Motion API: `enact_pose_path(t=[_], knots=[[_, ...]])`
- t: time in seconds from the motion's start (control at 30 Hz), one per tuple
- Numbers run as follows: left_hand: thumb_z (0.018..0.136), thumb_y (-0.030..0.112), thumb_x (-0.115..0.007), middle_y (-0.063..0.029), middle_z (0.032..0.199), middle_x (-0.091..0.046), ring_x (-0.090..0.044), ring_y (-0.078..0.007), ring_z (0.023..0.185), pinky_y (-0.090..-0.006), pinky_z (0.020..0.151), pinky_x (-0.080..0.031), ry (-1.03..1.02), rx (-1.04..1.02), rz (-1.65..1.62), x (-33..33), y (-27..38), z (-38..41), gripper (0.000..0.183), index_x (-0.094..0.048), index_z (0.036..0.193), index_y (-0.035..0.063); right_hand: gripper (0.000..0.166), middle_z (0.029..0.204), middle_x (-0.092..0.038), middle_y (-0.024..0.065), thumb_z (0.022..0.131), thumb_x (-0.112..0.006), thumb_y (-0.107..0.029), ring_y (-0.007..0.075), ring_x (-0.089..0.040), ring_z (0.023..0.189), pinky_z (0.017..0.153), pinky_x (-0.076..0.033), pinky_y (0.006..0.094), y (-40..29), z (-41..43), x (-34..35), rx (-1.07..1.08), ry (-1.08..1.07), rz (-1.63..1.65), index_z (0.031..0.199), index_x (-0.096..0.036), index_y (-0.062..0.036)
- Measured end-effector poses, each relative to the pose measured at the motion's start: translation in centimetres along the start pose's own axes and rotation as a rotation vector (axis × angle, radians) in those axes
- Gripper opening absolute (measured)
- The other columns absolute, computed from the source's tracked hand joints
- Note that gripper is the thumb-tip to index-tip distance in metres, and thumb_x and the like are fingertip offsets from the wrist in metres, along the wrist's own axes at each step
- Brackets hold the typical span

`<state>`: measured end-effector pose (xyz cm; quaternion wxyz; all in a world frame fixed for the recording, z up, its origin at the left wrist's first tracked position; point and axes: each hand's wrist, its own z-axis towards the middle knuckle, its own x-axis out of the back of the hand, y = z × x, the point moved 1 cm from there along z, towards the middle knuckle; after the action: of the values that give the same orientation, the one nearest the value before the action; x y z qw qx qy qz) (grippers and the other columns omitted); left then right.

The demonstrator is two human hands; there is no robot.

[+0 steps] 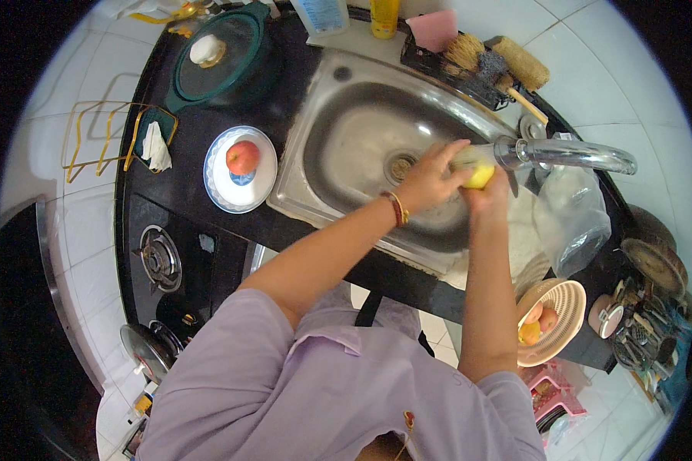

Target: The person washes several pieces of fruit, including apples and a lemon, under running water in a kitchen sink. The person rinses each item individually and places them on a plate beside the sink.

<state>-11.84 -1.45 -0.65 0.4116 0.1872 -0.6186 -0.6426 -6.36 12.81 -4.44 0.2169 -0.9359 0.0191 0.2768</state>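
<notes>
Over the right side of the stainless steel sink (357, 132), my right hand (487, 193) holds a yellow fruit (477, 176) from below, close to the faucet (576, 154). My left hand (435, 178), with bracelets at its wrist, touches the fruit's upper left side. A blurred, pale thing lies between the left fingers and the fruit; whether it is running water or a scrubber, I cannot tell. Left of the sink, a red apple (243, 158) rests on a blue-rimmed white plate (216, 184). A beige plastic basket (574, 311) with several fruits stands at the lower right.
A lidded green pot (259, 63) stands at the back left, near a gold wire rack (101, 138). A gas burner (160, 259) lies at the left. Behind the sink is a black caddy (415, 55) with brushes. A clear plastic bag (579, 225) and crowded utensils (646, 328) are at the right.
</notes>
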Motion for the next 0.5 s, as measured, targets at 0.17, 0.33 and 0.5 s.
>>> enact_pose_path(t=[0.17,0.33,0.5], knots=[[0.099,0.021,-0.051,-0.0127,0.121,-0.060,-0.058,-0.0241,0.112,-0.0348,0.101,-0.043,0.093,0.168,-0.332,-1.3,-2.2,-0.4,0.038,-0.053,0.134,0.0065,0.029,0.112,-0.064,0.0120,0.099,-0.053,-0.025,0.0293,-0.063,0.104,0.093,-0.051,0.0478,1.8,-1.8,-1.4,0.136,-0.060,-0.094,0.120,-0.056,-0.0054],[0.099,0.025,-0.056,-0.0081,0.117,-0.063,-0.060,-0.0191,0.109,-0.0313,0.096,-0.046,-0.039,0.299,-0.335,0.8,-3.5,1.1,0.035,-0.058,0.128,0.0050,0.029,0.112,-0.064,0.0089,0.099,-0.057,-0.030,0.0259,-0.063,0.102,0.090,-0.052,0.0470,1.9,-4.8,-2.3,0.083,-0.169,-0.250,0.120,-0.057,-0.0096],[0.097,0.025,-0.060,-0.0052,0.116,-0.062,-0.057,-0.0153,0.110,-0.0305,0.095,-0.047,-0.237,0.192,-0.433,1.3,-1.3,2.3,0.034,-0.058,0.124,0.0053,0.032,0.100,-0.065,0.0067,0.097,-0.048,-0.038,0.0237,-0.064,0.080,0.060,-0.052,0.0347,2.1,-5.0,-2.1,-0.068,-0.191,-0.244,0.112,-0.058,-0.0111]])
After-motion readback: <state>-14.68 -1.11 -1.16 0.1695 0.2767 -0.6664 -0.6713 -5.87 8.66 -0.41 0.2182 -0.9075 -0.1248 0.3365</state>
